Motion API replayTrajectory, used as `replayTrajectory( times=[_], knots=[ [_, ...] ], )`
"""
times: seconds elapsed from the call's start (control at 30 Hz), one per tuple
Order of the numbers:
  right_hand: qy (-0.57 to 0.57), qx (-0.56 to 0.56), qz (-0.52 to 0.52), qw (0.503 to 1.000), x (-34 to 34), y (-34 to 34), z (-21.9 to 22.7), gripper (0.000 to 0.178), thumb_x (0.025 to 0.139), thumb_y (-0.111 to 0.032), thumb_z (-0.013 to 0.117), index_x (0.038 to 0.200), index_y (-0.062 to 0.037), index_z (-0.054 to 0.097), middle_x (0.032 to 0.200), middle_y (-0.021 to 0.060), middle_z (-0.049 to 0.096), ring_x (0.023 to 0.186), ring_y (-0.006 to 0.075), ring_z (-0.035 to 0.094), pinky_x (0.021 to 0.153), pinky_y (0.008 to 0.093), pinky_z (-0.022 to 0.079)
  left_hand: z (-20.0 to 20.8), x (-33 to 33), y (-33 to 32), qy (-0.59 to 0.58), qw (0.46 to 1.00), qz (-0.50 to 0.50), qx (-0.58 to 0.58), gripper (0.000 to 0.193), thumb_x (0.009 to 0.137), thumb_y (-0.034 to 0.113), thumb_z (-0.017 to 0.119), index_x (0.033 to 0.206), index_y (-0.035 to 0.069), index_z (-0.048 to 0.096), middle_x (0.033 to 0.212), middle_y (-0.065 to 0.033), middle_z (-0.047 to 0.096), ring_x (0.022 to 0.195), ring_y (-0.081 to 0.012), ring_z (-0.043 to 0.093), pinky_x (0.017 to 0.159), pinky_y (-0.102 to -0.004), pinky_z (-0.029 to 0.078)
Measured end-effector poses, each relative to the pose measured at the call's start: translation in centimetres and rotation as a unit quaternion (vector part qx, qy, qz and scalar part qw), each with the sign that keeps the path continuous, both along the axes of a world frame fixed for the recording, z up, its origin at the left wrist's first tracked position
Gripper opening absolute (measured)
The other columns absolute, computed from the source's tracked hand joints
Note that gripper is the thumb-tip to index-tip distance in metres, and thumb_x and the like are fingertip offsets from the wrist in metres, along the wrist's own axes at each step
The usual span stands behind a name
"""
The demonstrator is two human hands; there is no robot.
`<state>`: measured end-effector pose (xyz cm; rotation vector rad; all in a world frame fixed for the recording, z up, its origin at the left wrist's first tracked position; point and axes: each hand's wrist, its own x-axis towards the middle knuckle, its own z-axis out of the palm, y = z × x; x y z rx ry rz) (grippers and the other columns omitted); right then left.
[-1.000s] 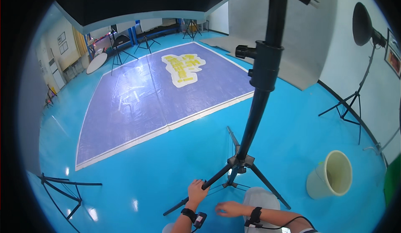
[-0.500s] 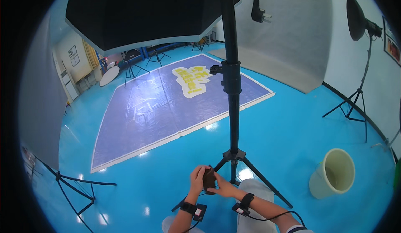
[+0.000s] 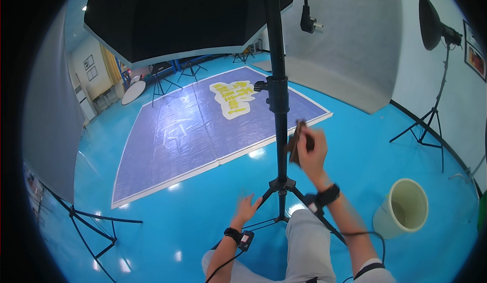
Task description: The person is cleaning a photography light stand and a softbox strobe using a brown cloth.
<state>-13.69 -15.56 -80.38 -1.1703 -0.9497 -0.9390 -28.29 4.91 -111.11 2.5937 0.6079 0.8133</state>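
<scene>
My right hand (image 3: 315, 156) is raised beside the pole of a black light stand (image 3: 281, 151), its fingers closed around a dark brown object (image 3: 293, 152). Motion blurs that object, and its kind does not show. It lies against or just right of the pole; which one I cannot tell. Lower down, my left hand (image 3: 246, 209) is slightly blurred, fingers apart and holding nothing, near the stand's left leg. Black bands with small cabled boxes are on both wrists.
A large black softbox (image 3: 187, 19) hangs overhead. A black plug (image 3: 308, 21) dangles right of the pole. A pale bin (image 3: 383, 217) stands at the right, below another light stand (image 3: 433, 100). A purple mat (image 3: 167, 166) covers the floor ahead; another tripod (image 3: 91, 214) stands left.
Both hands were together low down on the brown object. My left hand has let go and opened; my right has lifted the object up and right, beside the pole.
</scene>
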Motion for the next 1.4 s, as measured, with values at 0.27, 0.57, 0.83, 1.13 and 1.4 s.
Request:
replayTrajectory(
  times=[0.27,0.57,0.83,1.13,1.4],
  knots=[
    [-0.377,-0.134,-0.220,0.890,2.4,3.2,12.5,0.017,0.067,-0.011,0.073,0.081,-0.0090,0.063,0.079,0.0025,0.057,0.065,0.0167,0.058,0.054,0.0292,0.048,2.7,1.9,-5.4,0.132,0.953,0.084,-0.258,0.070,0.086,0.063,0.039,0.075,0.000,0.066,0.072,-0.0215,0.062,0.074,-0.0380,0.060,0.067,-0.0442,0.045],
    [0.177,0.092,0.130,0.971,8.1,1.2,9.0,0.016,0.093,-0.019,0.052,0.096,-0.0039,0.055,0.087,0.0035,0.057,0.083,0.0100,0.053,0.077,0.0242,0.043,2.3,1.5,-5.5,0.092,0.970,0.082,-0.207,0.067,0.086,0.061,0.040,0.078,0.001,0.069,0.070,-0.0215,0.061,0.070,-0.0405,0.059,0.063,-0.0473,0.045],
    [0.132,0.036,0.133,0.982,4.0,4.3,8.1,0.017,0.090,-0.017,0.052,0.099,-0.0030,0.050,0.092,0.0120,0.055,0.088,0.0239,0.054,0.081,0.0315,0.042,2.9,1.6,-5.8,0.081,0.966,0.076,-0.235,0.065,0.087,0.060,0.041,0.075,0.001,0.066,0.068,-0.0208,0.060,0.069,-0.0408,0.059,0.061,-0.0457,0.044],
    [-0.205,-0.011,-0.021,0.978,2.8,1.6,11.1,0.028,0.069,-0.008,0.073,0.090,-0.0072,0.055,0.082,0.0084,0.057,0.072,0.0255,0.058,0.064,0.0332,0.049,3.1,1.3,-5.7,0.085,0.957,0.058,-0.270,0.066,0.087,0.060,0.041,0.068,-0.001,0.061,0.061,-0.0198,0.055,0.061,-0.0388,0.054,0.057,-0.0446,0.040],
    [-0.424,-0.239,-0.130,0.864,4.1,1.4,-2.9,0.015,0.067,-0.015,0.071,0.071,-0.0128,0.057,0.069,-0.0024,0.048,0.063,0.0129,0.049,0.052,0.0245,0.044,3.7,1.2,-5.6,0.069,0.946,0.040,-0.314,0.066,0.088,0.059,0.040,0.069,-0.002,0.057,0.059,-0.0198,0.050,0.058,-0.0374,0.051,0.055,-0.0439,0.038]
  ],
)
